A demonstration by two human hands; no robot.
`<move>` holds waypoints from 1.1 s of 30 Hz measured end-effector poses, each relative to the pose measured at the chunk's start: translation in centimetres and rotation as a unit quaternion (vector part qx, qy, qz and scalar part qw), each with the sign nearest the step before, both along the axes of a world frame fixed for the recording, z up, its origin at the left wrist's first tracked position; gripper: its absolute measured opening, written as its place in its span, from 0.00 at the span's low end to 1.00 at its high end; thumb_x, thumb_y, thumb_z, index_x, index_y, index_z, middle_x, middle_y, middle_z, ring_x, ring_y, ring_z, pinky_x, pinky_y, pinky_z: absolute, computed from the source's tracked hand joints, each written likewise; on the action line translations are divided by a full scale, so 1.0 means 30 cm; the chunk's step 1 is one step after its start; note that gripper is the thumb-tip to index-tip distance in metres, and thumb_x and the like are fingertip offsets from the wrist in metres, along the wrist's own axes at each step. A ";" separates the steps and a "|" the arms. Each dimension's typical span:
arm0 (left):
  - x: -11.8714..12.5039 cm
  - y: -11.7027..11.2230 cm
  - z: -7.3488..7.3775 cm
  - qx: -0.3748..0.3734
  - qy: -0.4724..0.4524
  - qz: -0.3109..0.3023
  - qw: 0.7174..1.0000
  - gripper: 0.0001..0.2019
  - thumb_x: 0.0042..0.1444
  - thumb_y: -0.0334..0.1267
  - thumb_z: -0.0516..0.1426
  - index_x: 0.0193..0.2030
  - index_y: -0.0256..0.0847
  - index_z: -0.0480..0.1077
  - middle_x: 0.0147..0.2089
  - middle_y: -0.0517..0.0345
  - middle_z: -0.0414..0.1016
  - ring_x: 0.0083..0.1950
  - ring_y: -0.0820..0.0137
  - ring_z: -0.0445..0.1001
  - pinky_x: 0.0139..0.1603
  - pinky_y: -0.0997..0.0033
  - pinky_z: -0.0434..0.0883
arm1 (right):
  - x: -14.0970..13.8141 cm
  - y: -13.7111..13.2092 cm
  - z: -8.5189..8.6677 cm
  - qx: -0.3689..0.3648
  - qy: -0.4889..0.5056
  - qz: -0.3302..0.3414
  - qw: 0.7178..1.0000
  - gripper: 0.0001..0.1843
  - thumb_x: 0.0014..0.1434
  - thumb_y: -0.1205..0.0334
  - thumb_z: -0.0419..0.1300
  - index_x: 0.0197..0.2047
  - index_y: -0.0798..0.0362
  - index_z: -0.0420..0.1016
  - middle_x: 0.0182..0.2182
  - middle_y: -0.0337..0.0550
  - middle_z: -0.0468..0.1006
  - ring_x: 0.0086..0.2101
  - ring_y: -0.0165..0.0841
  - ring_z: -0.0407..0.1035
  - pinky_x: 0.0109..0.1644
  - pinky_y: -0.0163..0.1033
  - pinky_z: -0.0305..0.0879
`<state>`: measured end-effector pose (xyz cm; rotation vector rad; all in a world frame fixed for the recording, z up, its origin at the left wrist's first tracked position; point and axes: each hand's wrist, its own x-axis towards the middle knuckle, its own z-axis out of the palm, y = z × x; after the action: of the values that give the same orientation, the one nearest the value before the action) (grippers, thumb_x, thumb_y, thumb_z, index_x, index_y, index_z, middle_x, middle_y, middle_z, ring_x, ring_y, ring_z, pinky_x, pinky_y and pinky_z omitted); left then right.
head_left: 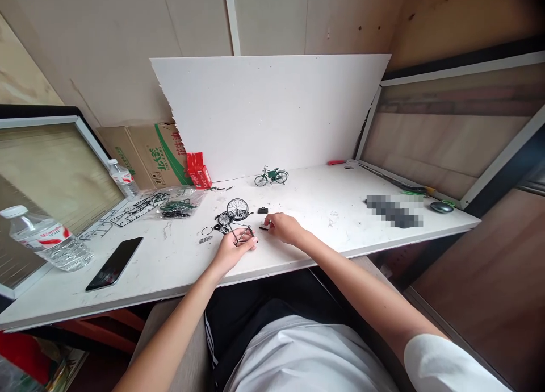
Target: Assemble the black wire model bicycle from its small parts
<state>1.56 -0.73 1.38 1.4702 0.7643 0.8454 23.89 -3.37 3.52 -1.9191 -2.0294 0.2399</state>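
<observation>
My left hand [238,245] is closed around a small dark model bicycle frame [243,234], holding it low over the white table. To its right, my right hand [283,227] has its fingers pinched at a small white and black piece [264,226], too small to name. A little black block [263,210] lies just beyond that hand. Behind the frame are spoked model wheels [237,209], and left of it a thin black ring [206,230] and a small grey part [206,240]. Farther back stands a green assembled model bicycle [271,176].
At the left are a phone [114,263], two water bottles [51,241], black part sprues [138,207] and a plastic bag of green parts [176,206]. A red box [198,170] and a carton [147,153] stand behind. At the right lies a mouse [441,207]. A white board [272,113] closes the back.
</observation>
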 end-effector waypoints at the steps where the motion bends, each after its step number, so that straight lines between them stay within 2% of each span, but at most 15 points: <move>1: 0.001 0.000 -0.001 0.001 0.001 0.001 1.000 0.22 0.49 0.48 0.74 0.46 0.36 0.78 0.40 0.54 0.80 0.37 0.69 0.80 0.45 0.66 0.79 | -0.002 -0.001 -0.001 0.001 -0.012 0.006 1.000 0.12 0.64 0.72 0.61 0.49 0.51 0.81 0.45 0.49 0.84 0.43 0.40 0.78 0.39 0.37 0.62; 3: 0.001 0.000 -0.004 0.005 0.004 0.003 1.000 0.22 0.49 0.48 0.73 0.46 0.36 0.78 0.40 0.53 0.80 0.36 0.69 0.80 0.45 0.66 0.79 | -0.010 -0.006 -0.001 0.006 -0.047 0.023 0.999 0.13 0.67 0.72 0.58 0.48 0.52 0.82 0.47 0.50 0.84 0.44 0.40 0.77 0.40 0.37 0.63; 8: -0.003 0.001 -0.002 0.020 0.014 0.003 1.000 0.22 0.51 0.48 0.73 0.46 0.37 0.78 0.40 0.53 0.80 0.37 0.68 0.81 0.45 0.68 0.78 | -0.045 -0.023 0.004 0.024 -0.153 0.038 0.987 0.18 0.71 0.73 0.51 0.56 0.56 0.79 0.53 0.57 0.78 0.49 0.42 0.75 0.41 0.38 0.65; 13: -0.002 -0.003 0.004 0.017 0.012 0.003 1.000 0.22 0.51 0.48 0.73 0.46 0.36 0.78 0.40 0.52 0.80 0.37 0.68 0.81 0.45 0.67 0.78 | -0.056 -0.009 -0.020 0.063 -0.173 0.040 0.982 0.15 0.74 0.69 0.51 0.53 0.55 0.79 0.51 0.57 0.77 0.51 0.44 0.70 0.41 0.40 0.66; 20: 0.000 0.002 -0.003 0.028 0.016 -0.002 0.999 0.21 0.51 0.48 0.72 0.45 0.37 0.77 0.37 0.55 0.78 0.36 0.68 0.80 0.45 0.66 0.77 | -0.063 0.010 -0.060 0.117 -0.140 0.082 0.980 0.15 0.76 0.60 0.53 0.49 0.52 0.82 0.47 0.54 0.76 0.52 0.43 0.67 0.41 0.39 0.66; 24: 0.000 0.004 -0.005 0.037 0.024 -0.002 0.999 0.21 0.52 0.48 0.72 0.45 0.37 0.77 0.37 0.56 0.78 0.36 0.68 0.80 0.45 0.67 0.77 | -0.077 0.009 -0.057 0.112 -0.143 0.086 0.980 0.15 0.76 0.61 0.53 0.45 0.54 0.81 0.46 0.55 0.76 0.53 0.44 0.66 0.41 0.39 0.66; 28: -0.002 0.005 -0.006 0.034 0.025 -0.003 0.999 0.21 0.52 0.49 0.72 0.46 0.38 0.77 0.37 0.56 0.79 0.36 0.68 0.80 0.44 0.68 0.76 | -0.079 0.015 -0.063 0.118 -0.149 0.059 0.980 0.12 0.75 0.66 0.51 0.47 0.56 0.76 0.49 0.58 0.75 0.52 0.44 0.66 0.43 0.40 0.67; 30: -0.003 0.007 -0.009 0.034 0.024 -0.004 0.999 0.21 0.52 0.49 0.72 0.47 0.37 0.77 0.39 0.55 0.79 0.36 0.68 0.80 0.45 0.68 0.76 | -0.076 0.017 -0.070 0.137 -0.115 0.051 0.983 0.11 0.76 0.67 0.49 0.49 0.55 0.73 0.51 0.57 0.75 0.52 0.44 0.66 0.44 0.40 0.66; 33: -0.005 0.011 -0.016 0.037 0.023 -0.006 0.999 0.21 0.53 0.48 0.71 0.47 0.37 0.76 0.39 0.55 0.79 0.36 0.69 0.80 0.45 0.68 0.76 | -0.075 0.017 -0.079 0.178 -0.002 0.050 0.983 0.11 0.77 0.64 0.46 0.54 0.54 0.67 0.50 0.54 0.75 0.48 0.41 0.69 0.42 0.40 0.66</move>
<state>1.42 -0.40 0.91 1.5621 0.7640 0.8408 21.64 -2.85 1.13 -1.6031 -2.0108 -0.0996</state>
